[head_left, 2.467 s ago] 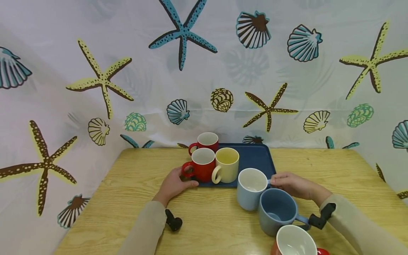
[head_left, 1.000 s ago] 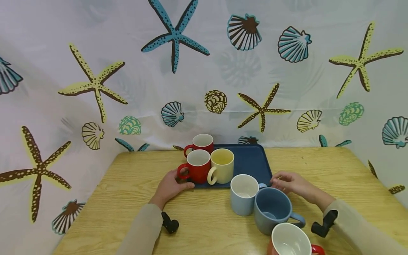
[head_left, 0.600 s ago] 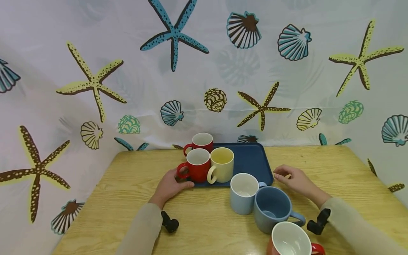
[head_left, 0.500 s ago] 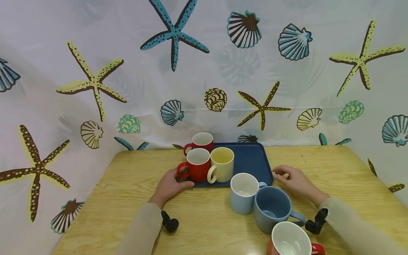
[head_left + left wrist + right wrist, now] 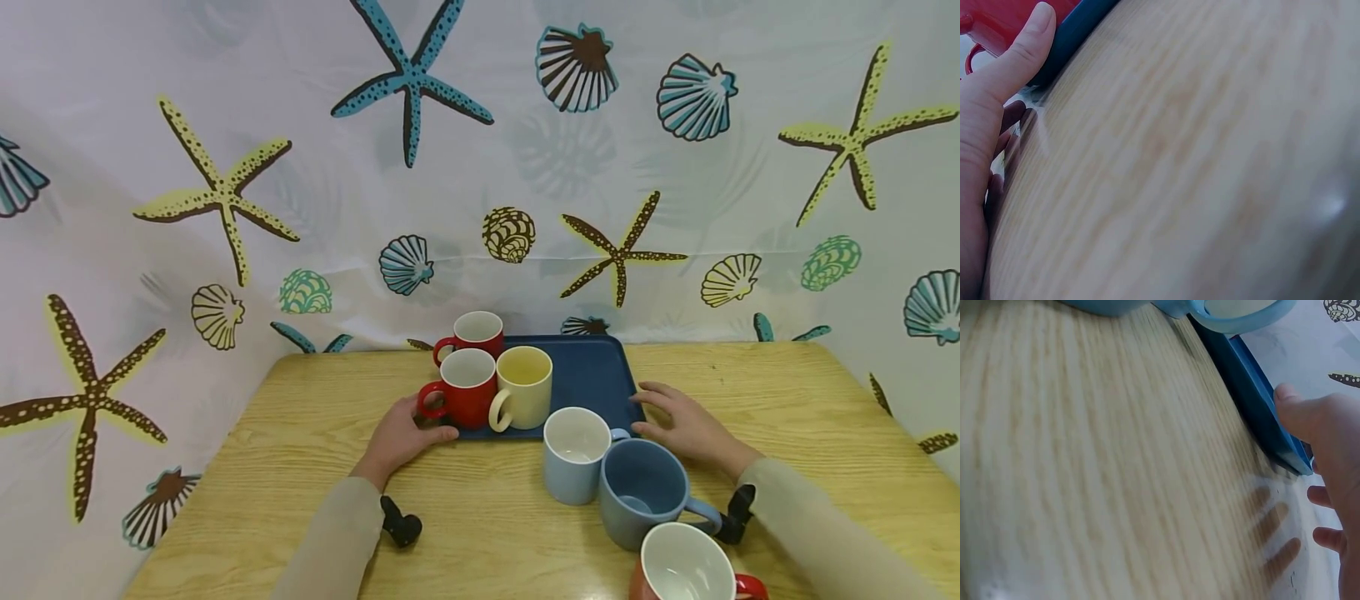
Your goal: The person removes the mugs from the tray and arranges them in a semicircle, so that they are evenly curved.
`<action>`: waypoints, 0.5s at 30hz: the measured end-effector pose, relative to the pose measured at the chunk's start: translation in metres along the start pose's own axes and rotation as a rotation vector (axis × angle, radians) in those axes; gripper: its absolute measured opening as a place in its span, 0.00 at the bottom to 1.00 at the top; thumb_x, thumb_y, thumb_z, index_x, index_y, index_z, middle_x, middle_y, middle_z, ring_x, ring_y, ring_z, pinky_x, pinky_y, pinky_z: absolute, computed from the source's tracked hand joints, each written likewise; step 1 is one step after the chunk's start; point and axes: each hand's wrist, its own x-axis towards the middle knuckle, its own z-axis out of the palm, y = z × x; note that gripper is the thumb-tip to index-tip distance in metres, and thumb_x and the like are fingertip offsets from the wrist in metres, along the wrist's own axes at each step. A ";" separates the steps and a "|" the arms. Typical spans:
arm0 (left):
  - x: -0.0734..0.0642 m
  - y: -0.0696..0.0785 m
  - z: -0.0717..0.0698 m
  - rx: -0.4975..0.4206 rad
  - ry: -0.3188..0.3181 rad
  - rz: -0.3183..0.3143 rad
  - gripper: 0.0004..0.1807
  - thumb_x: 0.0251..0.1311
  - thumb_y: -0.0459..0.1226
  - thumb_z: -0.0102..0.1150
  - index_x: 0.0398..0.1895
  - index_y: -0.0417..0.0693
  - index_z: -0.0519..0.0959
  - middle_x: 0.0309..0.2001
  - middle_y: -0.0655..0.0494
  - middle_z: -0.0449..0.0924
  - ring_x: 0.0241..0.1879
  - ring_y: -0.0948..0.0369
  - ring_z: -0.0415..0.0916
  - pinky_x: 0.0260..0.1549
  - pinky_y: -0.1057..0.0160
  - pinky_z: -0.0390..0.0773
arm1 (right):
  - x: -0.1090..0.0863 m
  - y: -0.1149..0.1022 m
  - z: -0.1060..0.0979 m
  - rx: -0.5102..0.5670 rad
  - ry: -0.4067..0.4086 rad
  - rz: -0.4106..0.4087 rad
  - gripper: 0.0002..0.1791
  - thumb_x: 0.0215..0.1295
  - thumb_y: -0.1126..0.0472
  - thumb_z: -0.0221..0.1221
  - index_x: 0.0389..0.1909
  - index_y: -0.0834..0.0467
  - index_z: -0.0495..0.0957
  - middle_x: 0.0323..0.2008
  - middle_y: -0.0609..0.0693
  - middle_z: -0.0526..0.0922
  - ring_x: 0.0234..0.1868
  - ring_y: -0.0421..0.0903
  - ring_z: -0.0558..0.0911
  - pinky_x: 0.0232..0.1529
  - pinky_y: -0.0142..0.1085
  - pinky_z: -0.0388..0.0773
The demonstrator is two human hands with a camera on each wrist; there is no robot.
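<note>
My left hand [image 5: 396, 437] rests at the front left corner of a dark blue tray [image 5: 596, 379]. Its thumb [image 5: 1025, 53] lies straight along the tray's rim, beside a red mug [image 5: 471, 400]; its other fingers lie loosely spread, partly hidden. A cream mug [image 5: 528, 396] and a second red mug [image 5: 480, 332] also stand on the tray. With fingers apart and nothing in them, my right hand [image 5: 686, 425] hovers at the tray's right edge. In front stand a light blue mug [image 5: 573, 475], its handle [image 5: 1241, 322] beside the tray, and a darker blue mug [image 5: 637, 517].
A red mug with a white inside [image 5: 686, 567] stands at the front right, cut off by the frame. The mugs and tray are on a wooden table [image 5: 480, 533]. Behind rises a white cloth [image 5: 330, 242] printed with starfish and shells.
My right hand has let go of the light blue mug's handle, drawn off to the right and spread its fingers at the tray's edge. The left hand has stayed at the tray corner.
</note>
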 end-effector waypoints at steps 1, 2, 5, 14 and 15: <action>0.000 0.000 0.000 -0.001 0.000 0.000 0.40 0.39 0.58 0.70 0.59 0.55 0.74 0.53 0.58 0.76 0.56 0.56 0.69 0.59 0.49 0.63 | 0.000 0.000 0.000 -0.005 -0.005 0.000 0.32 0.59 0.39 0.57 0.60 0.54 0.72 0.66 0.60 0.61 0.65 0.63 0.59 0.58 0.63 0.57; -0.001 0.000 0.000 -0.002 0.000 -0.002 0.40 0.39 0.58 0.70 0.59 0.55 0.74 0.53 0.58 0.76 0.56 0.56 0.68 0.59 0.49 0.63 | 0.001 0.001 0.001 -0.010 -0.011 -0.001 0.33 0.59 0.39 0.57 0.60 0.54 0.71 0.66 0.60 0.61 0.65 0.64 0.59 0.58 0.63 0.57; -0.001 0.000 0.000 -0.001 -0.001 -0.008 0.40 0.39 0.58 0.70 0.59 0.55 0.74 0.53 0.58 0.76 0.56 0.56 0.68 0.59 0.49 0.63 | 0.001 0.002 0.002 -0.035 -0.027 -0.016 0.35 0.58 0.37 0.56 0.62 0.54 0.70 0.66 0.60 0.60 0.65 0.64 0.59 0.58 0.64 0.56; -0.001 0.000 0.000 0.028 0.015 0.017 0.41 0.39 0.59 0.70 0.59 0.55 0.73 0.54 0.58 0.76 0.56 0.56 0.69 0.58 0.50 0.64 | 0.002 0.003 0.005 -0.043 -0.015 -0.100 0.33 0.59 0.40 0.57 0.62 0.53 0.70 0.66 0.59 0.61 0.65 0.63 0.60 0.58 0.63 0.57; -0.001 0.000 0.000 0.025 0.016 0.017 0.40 0.39 0.59 0.70 0.59 0.55 0.73 0.54 0.58 0.76 0.56 0.56 0.69 0.58 0.50 0.64 | 0.002 0.003 0.005 -0.049 -0.013 -0.109 0.32 0.59 0.41 0.57 0.61 0.53 0.71 0.66 0.59 0.61 0.64 0.63 0.61 0.58 0.63 0.57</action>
